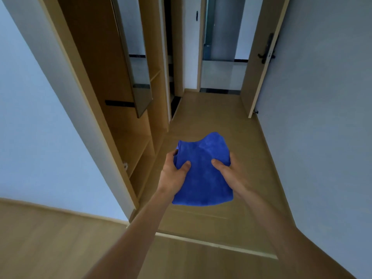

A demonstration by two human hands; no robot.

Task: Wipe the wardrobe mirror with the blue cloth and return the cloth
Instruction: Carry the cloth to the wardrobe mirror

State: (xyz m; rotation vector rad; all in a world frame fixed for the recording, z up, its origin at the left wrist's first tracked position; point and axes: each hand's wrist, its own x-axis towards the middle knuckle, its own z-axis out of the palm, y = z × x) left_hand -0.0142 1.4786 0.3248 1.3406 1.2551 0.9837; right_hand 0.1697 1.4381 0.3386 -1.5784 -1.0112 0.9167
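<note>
Blue cloth [202, 174] is held in mid-air above the wooden floor [221, 121], folded into a rough pad, well apart from any shelf.

Head view: left hand [174, 174] grasps the cloth's left edge, thumb on top and fingers beneath. Right hand [228, 174] grasps the right edge in the same manner. Both grips appear firm; neither hand is released. The wardrobe mirror [133, 57] hangs on the open wardrobe door, ahead and to the left, seen edge-on and well apart from the cloth. Open wardrobe shelves [138, 146] lie below it.

Risks, as judged: the near edge of the cloth hangs loose below the hands, so shifting to a one-hand grip could let the fold fall open. The mirror panel stands swung out on its door; pressure during wiping may push it aside and leave streaks.

Orientation: the cloth's long axis runs away from the person, its far edge humped upward and pointing toward the doorway [221, 47].
</note>
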